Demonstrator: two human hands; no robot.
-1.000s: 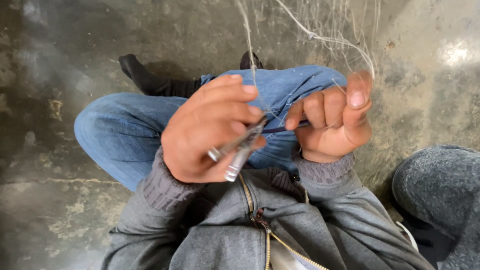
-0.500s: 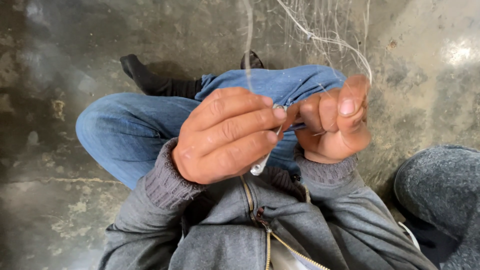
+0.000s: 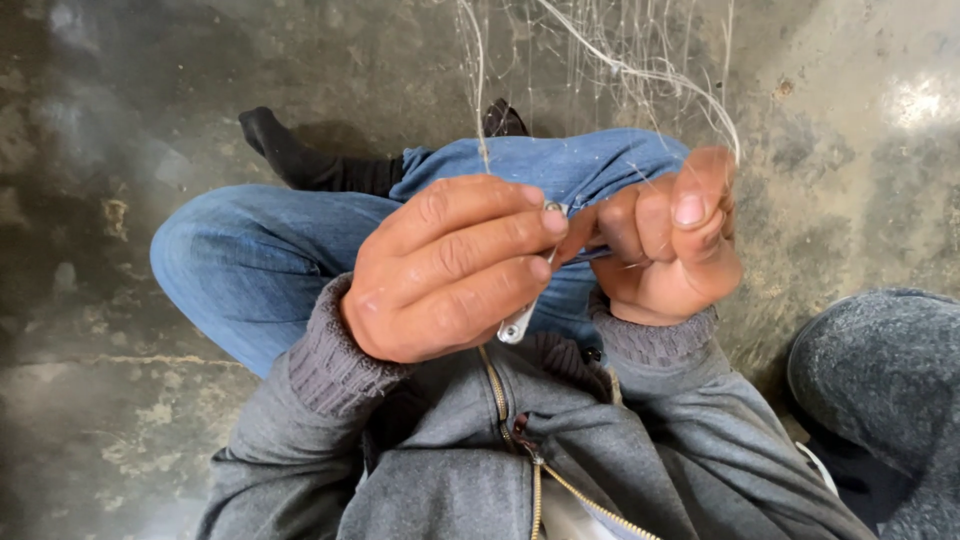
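My left hand [image 3: 445, 270] clamped small metal clipper [image 3: 520, 322], fingers curled tight, tip at net strand [image 3: 480, 110] just past my fingertips. Right hand [image 3: 665, 240] pinched strand taut, fingers pressed together. Best kept line tight, cut close.

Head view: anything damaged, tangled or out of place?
Nothing clearly damaged. The left hand grips a small silver metal tool; the right hand pinches pale thin net strands. Loose threads hang unevenly, but no tear is discernible. The concrete floor is stained and cracked.
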